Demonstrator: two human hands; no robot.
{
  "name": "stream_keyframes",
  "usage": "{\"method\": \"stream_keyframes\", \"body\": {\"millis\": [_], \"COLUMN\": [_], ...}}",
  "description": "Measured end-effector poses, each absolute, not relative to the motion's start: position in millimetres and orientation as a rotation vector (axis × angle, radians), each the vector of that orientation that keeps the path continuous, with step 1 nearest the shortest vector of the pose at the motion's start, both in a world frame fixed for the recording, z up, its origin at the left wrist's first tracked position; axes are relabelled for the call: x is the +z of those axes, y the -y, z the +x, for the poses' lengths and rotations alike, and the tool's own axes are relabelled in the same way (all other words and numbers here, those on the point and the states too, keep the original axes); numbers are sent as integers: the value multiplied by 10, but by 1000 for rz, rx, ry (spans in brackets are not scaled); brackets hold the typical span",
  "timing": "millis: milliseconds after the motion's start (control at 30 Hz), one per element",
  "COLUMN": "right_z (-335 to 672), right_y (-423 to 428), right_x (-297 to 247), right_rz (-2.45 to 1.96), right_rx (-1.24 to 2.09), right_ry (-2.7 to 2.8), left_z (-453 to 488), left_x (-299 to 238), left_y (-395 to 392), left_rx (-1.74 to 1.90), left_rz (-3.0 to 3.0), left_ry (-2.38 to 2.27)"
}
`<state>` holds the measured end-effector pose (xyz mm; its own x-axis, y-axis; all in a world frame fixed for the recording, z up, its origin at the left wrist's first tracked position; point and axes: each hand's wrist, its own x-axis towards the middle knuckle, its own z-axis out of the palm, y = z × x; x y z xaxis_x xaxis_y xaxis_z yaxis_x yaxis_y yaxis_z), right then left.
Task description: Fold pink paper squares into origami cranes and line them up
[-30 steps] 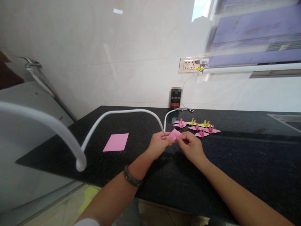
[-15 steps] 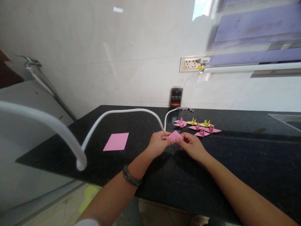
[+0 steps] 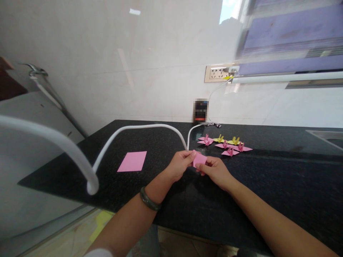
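Both my hands hold one small folded pink paper [image 3: 199, 159] just above the black countertop [image 3: 268, 178]. My left hand [image 3: 180, 165] pinches its left edge with thumb and fingers closed. My right hand [image 3: 215, 170] grips it from below and the right, fingers curled. Beyond the hands, several finished paper cranes [image 3: 225, 144], pink and yellow, stand in a cluster. A flat pink paper square [image 3: 132, 161] lies to the left of my hands.
A white cable [image 3: 139, 127] loops over the counter from the near left to a small dark device [image 3: 200, 110] at the wall. A wall socket [image 3: 218, 73] sits above. A sink edge [image 3: 325, 135] shows at far right. The counter's front edge runs below my forearms.
The pink paper has turned from a flat pointed shape into a smaller squarish fold, held lower. My right hand has slid under it; my left hand stays at its edge.
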<state>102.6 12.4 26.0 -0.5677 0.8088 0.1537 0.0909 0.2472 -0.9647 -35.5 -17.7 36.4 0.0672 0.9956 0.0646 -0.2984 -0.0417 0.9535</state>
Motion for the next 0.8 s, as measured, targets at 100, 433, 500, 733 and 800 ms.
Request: {"method": "stream_keyframes", "body": {"millis": [100,433,500,733,800], "right_z": [1020,1033,1040,1074,1099], "right_y": [-150,-212,-208,-156,-161], "right_x": [224,192,193,285,305], "right_rz": [-871,-931,-947,-759,-672], "right_rx": [1252,1029,964,467,365], "right_ry": [1893,1672,1686,1905,2000], "left_z": [-360,-363,-358,-367,-376], "left_x": [343,306,315,307,300], "left_y": [164,144,148,141,137], "left_rx": [1370,1325,1324,1297,1290], "left_rz": [1035,970,944,969,973], "left_ry": [-963,-1018,-984,-965,-954]}}
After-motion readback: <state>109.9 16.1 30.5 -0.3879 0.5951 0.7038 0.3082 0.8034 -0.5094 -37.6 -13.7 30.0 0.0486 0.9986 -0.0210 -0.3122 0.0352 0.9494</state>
